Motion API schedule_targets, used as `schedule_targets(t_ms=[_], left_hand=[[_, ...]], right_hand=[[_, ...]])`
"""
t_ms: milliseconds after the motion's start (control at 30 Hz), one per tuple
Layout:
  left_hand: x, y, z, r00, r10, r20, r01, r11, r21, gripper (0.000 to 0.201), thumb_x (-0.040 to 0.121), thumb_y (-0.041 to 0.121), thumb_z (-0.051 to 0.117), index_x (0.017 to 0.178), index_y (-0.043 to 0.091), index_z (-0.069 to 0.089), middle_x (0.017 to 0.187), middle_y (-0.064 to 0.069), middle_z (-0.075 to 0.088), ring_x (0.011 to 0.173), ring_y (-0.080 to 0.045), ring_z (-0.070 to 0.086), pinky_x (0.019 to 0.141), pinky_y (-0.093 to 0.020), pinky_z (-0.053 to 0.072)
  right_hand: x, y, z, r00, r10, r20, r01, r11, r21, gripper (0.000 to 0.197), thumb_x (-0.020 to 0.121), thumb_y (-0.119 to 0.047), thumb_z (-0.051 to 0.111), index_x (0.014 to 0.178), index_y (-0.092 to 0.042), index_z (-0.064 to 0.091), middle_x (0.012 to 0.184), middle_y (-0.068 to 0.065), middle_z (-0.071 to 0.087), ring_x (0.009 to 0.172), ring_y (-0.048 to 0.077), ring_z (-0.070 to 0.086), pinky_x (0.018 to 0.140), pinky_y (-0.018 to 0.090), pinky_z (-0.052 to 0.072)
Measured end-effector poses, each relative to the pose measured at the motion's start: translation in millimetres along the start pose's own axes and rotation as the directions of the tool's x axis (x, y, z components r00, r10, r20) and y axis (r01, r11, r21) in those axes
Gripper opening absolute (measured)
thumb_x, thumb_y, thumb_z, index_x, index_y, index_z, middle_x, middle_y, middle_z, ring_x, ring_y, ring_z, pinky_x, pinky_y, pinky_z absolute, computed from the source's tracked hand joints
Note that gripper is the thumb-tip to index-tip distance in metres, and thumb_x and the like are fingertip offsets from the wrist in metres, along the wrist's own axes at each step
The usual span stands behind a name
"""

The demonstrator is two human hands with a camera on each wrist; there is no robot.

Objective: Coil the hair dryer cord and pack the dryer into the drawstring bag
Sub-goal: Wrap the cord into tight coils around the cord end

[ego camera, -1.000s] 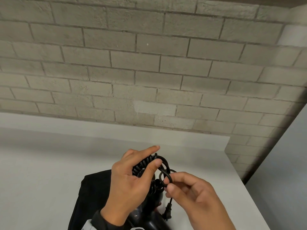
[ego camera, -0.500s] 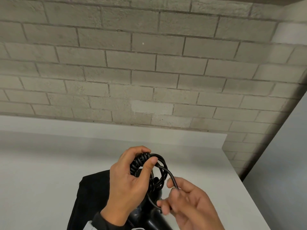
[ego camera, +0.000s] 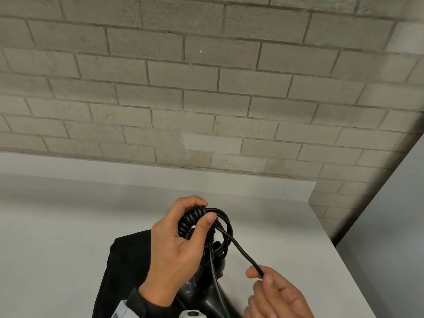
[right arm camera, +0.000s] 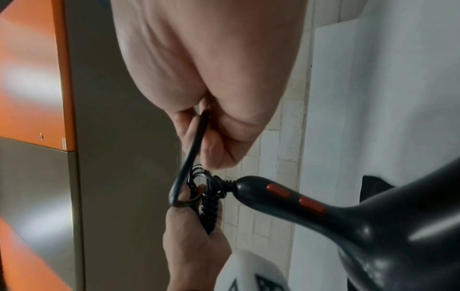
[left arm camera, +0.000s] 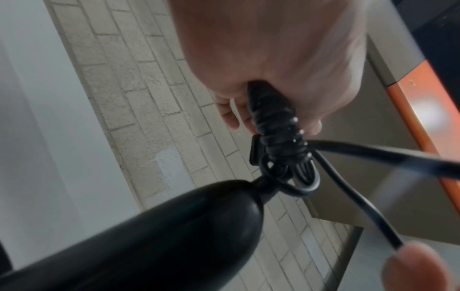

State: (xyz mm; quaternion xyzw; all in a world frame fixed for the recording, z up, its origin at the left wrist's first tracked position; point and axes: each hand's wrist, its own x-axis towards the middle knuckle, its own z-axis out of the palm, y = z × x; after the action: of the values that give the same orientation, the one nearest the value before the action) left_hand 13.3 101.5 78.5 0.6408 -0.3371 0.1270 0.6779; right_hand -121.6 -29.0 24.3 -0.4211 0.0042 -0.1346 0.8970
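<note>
The left hand (ego camera: 174, 246) curls fingers and thumb tightly around a bundle of glossy black coiled cord (ego camera: 195, 220). At four o'clock from it, the right hand (ego camera: 275, 292) pinches the cord's straight loose end between thumb and fingertips. Beneath the bundle hangs the black plastic hair dryer (right arm camera: 348, 220) with orange switches. Under both lies a black fabric drawstring bag (ego camera: 124, 267) on a white table (ego camera: 57, 226).

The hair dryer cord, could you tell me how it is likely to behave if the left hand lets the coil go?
The cord looks springy: its spiral section bunches tightly under the left hand, so the loops would probably loosen. The straight length pinched by the right hand looks taut, so it likely sags when released. The hair dryer seems comparatively heavy and could drag it.
</note>
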Motion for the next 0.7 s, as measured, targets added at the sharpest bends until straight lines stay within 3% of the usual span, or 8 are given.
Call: schedule_targets(t_ms=[133,200,267,433,533,567,633,700], left_hand=[[1.0,0.0,-0.3,1.0,-0.013,0.001,0.013,1.0,-0.027,0.021,0.082,0.036,0.069,0.099,0.025,0.064,0.089,0.015,0.07,0.082,-0.005,0.069,0.069,-0.007,0.049],[1.8,-0.5,-1.4,1.0,-0.021,-0.004,0.021,0.998,-0.052,0.02,0.082,0.035,0.069,0.099,0.025,0.065,0.096,0.016,0.071,0.089,-0.002,0.069,0.074,-0.006,0.049],[1.6,-0.9,-1.4,1.0,-0.02,0.006,0.021,0.998,-0.063,0.02,0.083,0.035,0.066,0.101,0.028,0.065,0.1,0.016,0.072,0.094,-0.003,0.069,0.078,-0.008,0.05],[1.3,-1.1,0.3,0.999,-0.036,0.013,0.037,0.997,-0.072,0.016,0.085,0.022,0.074,0.099,0.026,0.067,0.099,0.014,0.073,0.093,-0.006,0.07,0.078,-0.01,0.051],[2.3,1.9,-0.1,0.999,-0.049,-0.006,0.048,0.992,-0.118,0.018,0.081,0.019,0.072,0.097,0.027,0.067,0.093,0.009,0.073,0.078,-0.011,0.072,0.072,-0.015,0.054],[2.0,1.5,-0.1,0.999,-0.05,-0.007,0.049,0.99,-0.13,0.018,0.082,0.021,0.073,0.097,0.026,0.067,0.091,0.006,0.073,0.071,-0.013,0.071,0.069,-0.018,0.055],[0.8,0.1,-0.5,0.999,-0.054,0.003,0.054,0.99,-0.128,0.018,0.083,0.03,0.076,0.098,0.028,0.067,0.09,0.003,0.072,0.063,-0.013,0.067,0.063,-0.021,0.054],[0.3,-1.2,-1.7,0.998,-0.06,0.014,0.062,0.991,-0.119,0.02,0.08,0.037,0.071,0.098,0.031,0.067,0.092,0.004,0.072,0.066,-0.011,0.066,0.063,-0.023,0.054]], right_hand=[[-4.9,5.1,-14.5,0.988,0.01,0.155,-0.028,0.993,0.119,0.017,0.094,-0.011,0.061,0.095,0.006,0.062,0.061,0.007,0.056,0.052,0.018,0.052,0.053,0.026,0.04],[-10.9,-3.3,-19.8,0.967,0.009,-0.255,0.031,0.988,0.15,0.027,0.104,0.003,0.026,0.113,0.015,0.048,0.081,0.013,0.061,0.08,0.034,0.063,0.078,0.043,0.051],[-17.4,-1.9,-19.3,0.959,-0.087,-0.269,0.126,0.984,0.129,0.035,0.103,0.006,0.01,0.123,0.023,0.033,0.092,0.019,0.054,0.097,0.043,0.058,0.092,0.056,0.042],[-34.7,-34.9,4.8,0.987,0.054,-0.152,-0.021,0.977,0.21,0.046,0.106,-0.007,0.001,0.133,0.018,0.028,0.103,0.016,0.05,0.089,0.021,0.056,0.083,0.028,0.04],[-34.3,-39.9,12.1,0.993,-0.038,-0.11,0.02,0.988,-0.155,0.042,0.106,-0.038,0.02,0.112,-0.017,0.056,0.086,-0.013,0.052,0.062,-0.016,0.053,0.083,0.007,0.043],[-35.9,-45.2,14.1,0.989,0.088,-0.119,-0.109,0.977,-0.182,0.035,0.094,-0.05,0.048,0.092,-0.021,0.066,0.065,-0.019,0.042,0.044,-0.011,0.046,0.064,0.007,0.015],[-35.7,-51.1,17.7,0.983,0.1,-0.155,-0.134,0.963,-0.233,0.064,0.04,-0.044,0.096,0.077,0.003,0.075,0.041,-0.003,0.033,0.03,0.004,0.031,0.037,0.008,0.026],[-30.9,-48.2,9.6,0.952,0.008,-0.307,-0.108,0.944,-0.311,0.087,0.016,-0.049,0.096,0.077,0.007,0.072,0.039,0.01,0.034,0.028,0.013,0.028,0.03,0.018,0.025]])
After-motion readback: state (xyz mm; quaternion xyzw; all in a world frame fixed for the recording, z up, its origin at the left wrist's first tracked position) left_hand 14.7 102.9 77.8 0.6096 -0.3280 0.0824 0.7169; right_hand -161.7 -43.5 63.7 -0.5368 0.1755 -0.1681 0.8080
